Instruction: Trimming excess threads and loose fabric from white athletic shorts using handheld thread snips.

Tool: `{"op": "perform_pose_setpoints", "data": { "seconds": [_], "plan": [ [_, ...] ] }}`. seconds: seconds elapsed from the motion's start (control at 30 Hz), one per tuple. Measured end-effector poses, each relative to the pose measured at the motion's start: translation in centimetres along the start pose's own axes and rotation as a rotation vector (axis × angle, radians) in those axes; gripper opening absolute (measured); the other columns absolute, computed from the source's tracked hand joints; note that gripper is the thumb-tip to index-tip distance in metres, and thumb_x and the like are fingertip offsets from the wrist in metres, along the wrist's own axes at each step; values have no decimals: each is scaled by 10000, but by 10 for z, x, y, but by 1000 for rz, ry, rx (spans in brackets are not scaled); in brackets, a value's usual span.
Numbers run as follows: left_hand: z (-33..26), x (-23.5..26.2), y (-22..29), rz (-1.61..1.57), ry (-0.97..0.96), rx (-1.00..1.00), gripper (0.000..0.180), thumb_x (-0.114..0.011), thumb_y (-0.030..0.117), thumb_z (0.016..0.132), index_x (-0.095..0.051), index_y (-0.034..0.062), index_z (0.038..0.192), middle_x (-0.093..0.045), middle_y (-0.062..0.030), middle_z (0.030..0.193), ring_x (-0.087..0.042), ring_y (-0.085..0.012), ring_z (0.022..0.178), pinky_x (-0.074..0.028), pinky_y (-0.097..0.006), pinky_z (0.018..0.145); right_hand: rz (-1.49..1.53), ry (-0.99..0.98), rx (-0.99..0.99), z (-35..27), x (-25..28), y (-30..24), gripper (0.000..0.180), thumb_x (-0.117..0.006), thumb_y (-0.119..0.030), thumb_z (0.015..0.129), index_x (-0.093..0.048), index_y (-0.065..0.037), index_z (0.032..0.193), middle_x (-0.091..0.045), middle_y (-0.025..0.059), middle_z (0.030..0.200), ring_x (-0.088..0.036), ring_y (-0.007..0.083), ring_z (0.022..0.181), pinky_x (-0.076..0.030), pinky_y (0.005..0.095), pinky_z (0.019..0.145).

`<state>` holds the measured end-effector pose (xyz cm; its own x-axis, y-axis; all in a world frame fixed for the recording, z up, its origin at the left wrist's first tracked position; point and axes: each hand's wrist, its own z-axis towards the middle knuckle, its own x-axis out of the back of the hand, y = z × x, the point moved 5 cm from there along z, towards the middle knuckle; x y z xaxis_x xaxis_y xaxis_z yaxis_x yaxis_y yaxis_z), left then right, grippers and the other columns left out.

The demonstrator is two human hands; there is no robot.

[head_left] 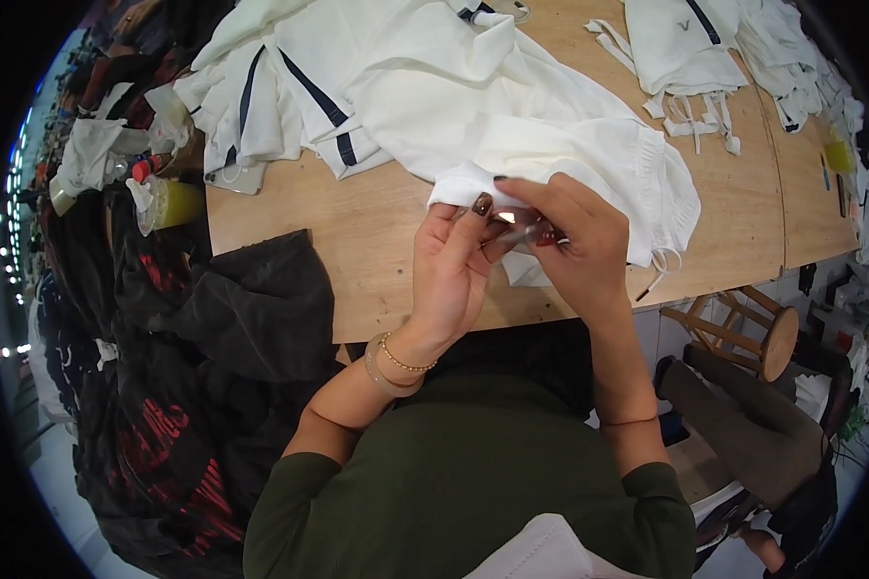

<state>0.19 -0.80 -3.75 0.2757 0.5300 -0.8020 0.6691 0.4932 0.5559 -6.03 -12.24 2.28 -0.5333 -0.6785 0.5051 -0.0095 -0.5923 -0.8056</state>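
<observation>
White drawstring trousers (pixel 550 106) lie across the wooden table, with the gathered waistband toward the right and a cord hanging over the near edge. My left hand (pixel 454 261) is closed, its thumb and fingers pinching a folded edge of the white cloth. Close against it, my right hand (pixel 584 236) curls around a small shiny metal tool (pixel 521 227) that looks like thread snips; its fingers partly hide the tool. The right index finger reaches over the cloth edge. Both hands are just above the table's near edge.
More white garments with dark stripes (pixel 314 92) are heaped at the far left; others with ties (pixel 686 58) lie far right. Dark garments (pixel 251 309) drape over the left side near a yellow drink cup (pixel 174 203). A phone (pixel 237 180) and a wooden stool (pixel 777 343) are also around.
</observation>
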Motion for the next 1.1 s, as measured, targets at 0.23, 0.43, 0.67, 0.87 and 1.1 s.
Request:
{"op": "perform_pose_setpoints", "data": {
  "seconds": [0.23, 0.43, 0.67, 0.87, 1.1],
  "plan": [
    [0, -1, 4, 171, 81, 63, 529, -308, 433, 990, -447, -2, 1257, -603, -188, 1154, -594, -270, 1056, -480, -404, 938, 245, 226, -246, -9, 19, 33, 201, -648, 86, 728, -648, -29, 893, -549, -17, 656, -474, 63, 579, -376, 204, 530],
    [-2, -6, 1, 140, 58, 60, 575, -282, 473, 983, -450, -3, 1259, -592, -203, 1171, -591, -286, 1064, -482, -404, 924, 251, 110, -277, -8, 20, 22, 172, -704, 62, 723, -605, -20, 837, -462, -31, 719, -403, 51, 642, -323, 186, 543],
    [1, 10, 14, 177, 215, 58, 327, -448, 263, 983, -536, -28, 1102, -611, -123, 1073, -621, -203, 941, -523, -360, 897, 213, 17, -221, -14, 18, 33, 145, -682, 76, 732, -595, 8, 827, -500, 12, 718, -426, 68, 620, -349, 206, 551],
    [3, 2, 16, -55, 151, 5, 198, -502, 134, 956, -573, -35, 1032, -617, -95, 1047, -620, -179, 922, -520, -346, 914, 265, 122, -301, -17, 13, 32, 244, -705, -2, 773, -577, -20, 980, -572, 30, 793, -504, 94, 695, -405, 220, 607],
    [0, -10, 14, 36, 101, -20, 241, -488, 146, 955, -544, -26, 1114, -587, -112, 1137, -596, -206, 1032, -489, -353, 966, -36, 211, -10, -13, 22, 3, 303, -744, -8, 727, -571, -28, 975, -581, 45, 837, -551, 135, 730, -438, 253, 627]
  ]
}}
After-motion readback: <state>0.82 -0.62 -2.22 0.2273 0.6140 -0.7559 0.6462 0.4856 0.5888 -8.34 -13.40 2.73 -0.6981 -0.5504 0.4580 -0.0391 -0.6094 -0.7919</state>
